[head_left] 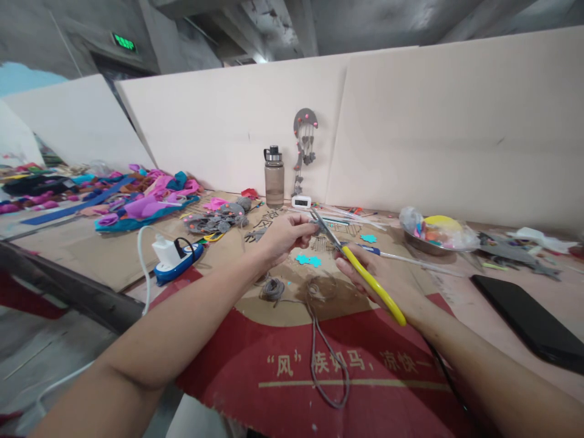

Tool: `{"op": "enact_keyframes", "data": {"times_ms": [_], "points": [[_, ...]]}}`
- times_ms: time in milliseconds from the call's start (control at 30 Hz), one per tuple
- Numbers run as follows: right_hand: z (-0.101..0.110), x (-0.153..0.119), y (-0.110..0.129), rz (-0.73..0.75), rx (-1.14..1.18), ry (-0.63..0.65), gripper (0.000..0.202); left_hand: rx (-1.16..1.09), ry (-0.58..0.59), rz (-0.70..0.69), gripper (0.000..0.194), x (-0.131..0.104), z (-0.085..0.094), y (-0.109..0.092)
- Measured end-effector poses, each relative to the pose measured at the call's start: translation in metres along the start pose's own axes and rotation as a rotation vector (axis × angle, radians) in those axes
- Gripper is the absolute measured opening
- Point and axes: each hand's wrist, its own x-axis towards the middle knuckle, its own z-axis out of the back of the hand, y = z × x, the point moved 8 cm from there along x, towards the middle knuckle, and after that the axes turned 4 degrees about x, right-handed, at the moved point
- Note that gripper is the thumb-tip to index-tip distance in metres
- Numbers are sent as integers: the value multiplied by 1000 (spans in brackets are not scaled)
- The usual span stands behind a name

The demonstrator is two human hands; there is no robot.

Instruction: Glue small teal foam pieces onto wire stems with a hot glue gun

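My right hand [365,271] is closed on a pair of scissors [374,284] with yellow handles, its blades pointing up and to the left. My left hand [288,236] pinches a small grey piece [312,227] right beside the blades; the fingers partly cover it. Whether the blades touch the piece, I cannot tell. Below the hands, turquoise flower-shaped cutouts [308,260] lie on the cardboard [292,310], with another turquoise cutout [368,238] farther right. A small bundle of grey cord [272,289] rests under my left wrist. Looped grey cord [314,347] trails toward the front edge.
A water bottle [274,182] and a small digital clock [301,202] stand at the back. On the panel hangs a grey moon-shaped ornament [305,121]. A power strip [177,264] and grey pieces [216,219] lie left; a metal bowl [438,247] and a phone [529,316] lie right.
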Motion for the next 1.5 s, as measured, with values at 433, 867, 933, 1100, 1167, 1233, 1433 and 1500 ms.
{"op": "enact_keyframes", "data": {"times_ms": [433, 867, 933, 1100, 1167, 1233, 1433, 1500], "points": [[1, 2, 1, 75, -44, 63, 34, 10, 32, 36, 25, -2, 2, -4], [0, -1, 7, 50, -135, 69, 32, 16, 41, 71, 25, -4, 0, -3], [0, -2, 10, 68, -135, 60, 30, 20, 40, 73, 25, -5, 0, -2], [0, -2, 8, 74, -93, 43, 31, 33, 53, 72, 25, -4, -1, -1], [0, -1, 7, 74, -75, 42, 31, 35, 53, 75, 25, -4, -1, -1], [-1, -1, 7, 68, -66, 37, 31, 28, 54, 81, 25, -4, -1, -1], [-1, -3, 7, 16, -4, 11, 35, -12, 40, 122, 21, -4, -3, 2], [0, -3, 6, 1, 7, -2, 35, -11, 30, 137, 18, -4, -2, 4]]}}
